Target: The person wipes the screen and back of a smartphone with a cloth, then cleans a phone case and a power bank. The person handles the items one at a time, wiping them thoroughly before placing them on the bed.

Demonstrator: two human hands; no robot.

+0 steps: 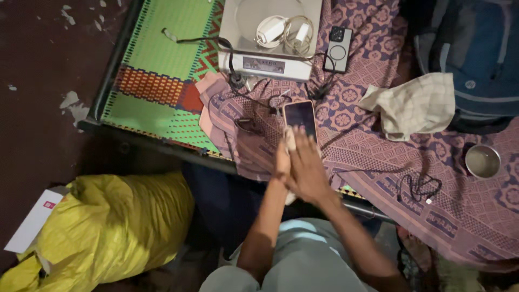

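Observation:
My left hand (282,158) holds a dark-screened phone (300,118) upright by its lower end over the patterned cloth (378,162). Over the phone's lower part lies my right hand (307,165), flat, fingers together and pointing away from me. It covers the left hand's fingers, and something pale shows between the two hands. Both forearms reach up from my lap at the bottom of the view.
A grey weighing scale (270,64) carrying a white charger and coiled cable (284,30) stands at the back, a second phone (338,48) beside it. Black cables (419,188), a checked cloth (413,105), a steel cup (483,161), a blue bag (481,54), a yellow sack (108,227).

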